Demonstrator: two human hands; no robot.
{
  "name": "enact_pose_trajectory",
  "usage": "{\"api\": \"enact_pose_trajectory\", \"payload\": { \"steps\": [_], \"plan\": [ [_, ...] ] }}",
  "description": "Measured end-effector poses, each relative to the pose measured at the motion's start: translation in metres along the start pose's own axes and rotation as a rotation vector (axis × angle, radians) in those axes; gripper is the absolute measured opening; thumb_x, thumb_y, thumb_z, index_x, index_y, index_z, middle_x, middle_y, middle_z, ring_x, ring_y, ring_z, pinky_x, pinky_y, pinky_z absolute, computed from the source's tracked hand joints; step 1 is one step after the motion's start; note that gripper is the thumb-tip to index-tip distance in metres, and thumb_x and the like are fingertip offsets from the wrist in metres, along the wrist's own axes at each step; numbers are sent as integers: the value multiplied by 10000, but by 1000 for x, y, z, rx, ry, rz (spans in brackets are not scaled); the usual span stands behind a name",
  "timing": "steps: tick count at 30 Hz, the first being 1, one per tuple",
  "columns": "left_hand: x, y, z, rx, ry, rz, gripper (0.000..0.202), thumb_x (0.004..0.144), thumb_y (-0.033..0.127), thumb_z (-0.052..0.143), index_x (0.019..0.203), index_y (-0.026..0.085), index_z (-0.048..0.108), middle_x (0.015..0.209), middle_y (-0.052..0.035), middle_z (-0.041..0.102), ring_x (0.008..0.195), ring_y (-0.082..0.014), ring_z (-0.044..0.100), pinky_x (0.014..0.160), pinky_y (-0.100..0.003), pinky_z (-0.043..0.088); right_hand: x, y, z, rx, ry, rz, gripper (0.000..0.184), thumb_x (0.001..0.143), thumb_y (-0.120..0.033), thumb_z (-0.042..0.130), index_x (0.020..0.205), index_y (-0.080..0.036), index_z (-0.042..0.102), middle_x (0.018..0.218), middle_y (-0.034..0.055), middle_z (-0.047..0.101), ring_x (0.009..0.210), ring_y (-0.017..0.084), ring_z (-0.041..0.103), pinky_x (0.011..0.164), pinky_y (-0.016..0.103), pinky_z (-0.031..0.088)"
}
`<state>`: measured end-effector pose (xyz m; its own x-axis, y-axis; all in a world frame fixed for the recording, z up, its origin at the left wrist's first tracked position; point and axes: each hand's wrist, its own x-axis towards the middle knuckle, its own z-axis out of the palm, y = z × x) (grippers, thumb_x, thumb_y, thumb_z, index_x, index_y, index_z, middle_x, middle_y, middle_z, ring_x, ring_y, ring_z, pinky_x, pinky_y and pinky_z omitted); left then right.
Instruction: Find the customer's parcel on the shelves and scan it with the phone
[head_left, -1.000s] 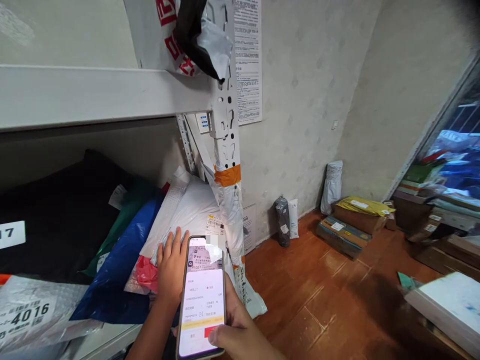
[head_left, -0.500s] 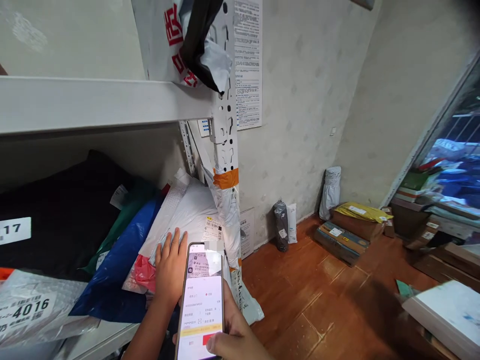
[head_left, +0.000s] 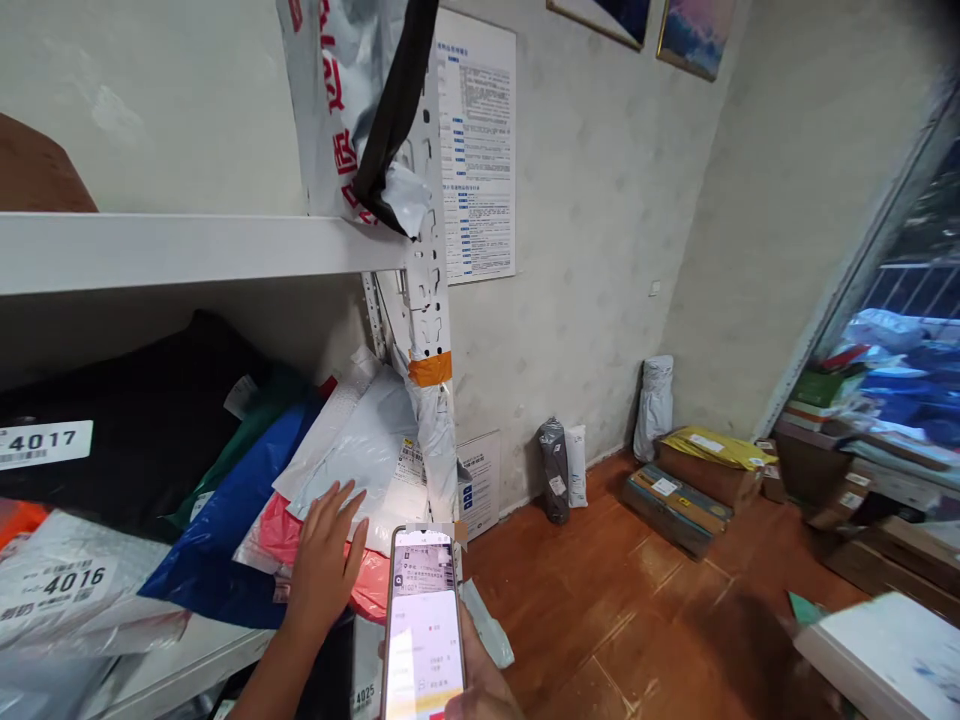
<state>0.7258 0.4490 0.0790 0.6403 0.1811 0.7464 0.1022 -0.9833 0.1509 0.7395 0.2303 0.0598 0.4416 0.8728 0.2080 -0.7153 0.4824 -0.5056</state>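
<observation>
My right hand (head_left: 480, 690) holds a smartphone (head_left: 424, 625) upright at the bottom of the view, its lit screen facing me. My left hand (head_left: 324, 565) is spread flat, fingers apart, over the pile of soft parcels on the lower shelf. It rests at the edge of a white poly mailer (head_left: 367, 445) with a barcode label and above a pink-red bag (head_left: 289, 540). A blue bag (head_left: 240, 525) lies just left of that hand.
White metal shelving (head_left: 187, 250) carries bagged parcels, with number tags 4017 (head_left: 43, 443) and 4016 (head_left: 56, 585). A grey mailer (head_left: 337, 100) hangs off the upper shelf by the upright post (head_left: 427, 300). Cardboard boxes (head_left: 694, 480) and upright parcels (head_left: 559, 470) stand on the wooden floor along the wall.
The view has tilted upward, so hands and phone sit lower in frame. My left hand has slid down off the white mailer toward the pink-red bag.
</observation>
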Motion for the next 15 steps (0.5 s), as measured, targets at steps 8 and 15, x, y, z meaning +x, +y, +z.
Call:
{"api": "enact_pose_trajectory", "payload": {
  "steps": [8, 15],
  "plan": [
    [-93, 112, -19, -1652, -774, -1235, 768, 689, 775, 337, 1179, 232, 571, 1175, -131, 601, 1121, -354, 515, 880, -513, 432, -46, -6, -26, -157, 464, -90, 636, 566, -434, 758, 1148, -258, 574, 1098, 44, 693, 1046, 306, 600, 914, 427, 442],
    [-99, 177, -47, -1844, -704, -1272, 730, 741, 711, 384, 1341, 296, 386, 1282, -111, 545, 1069, -326, 557, 766, -481, 495, -74, -19, -31, -529, 430, 19, 569, 709, -379, 617, 1240, -247, 460, 1154, 33, 650, 1047, 244, 583, 889, 356, 444]
  ]
}}
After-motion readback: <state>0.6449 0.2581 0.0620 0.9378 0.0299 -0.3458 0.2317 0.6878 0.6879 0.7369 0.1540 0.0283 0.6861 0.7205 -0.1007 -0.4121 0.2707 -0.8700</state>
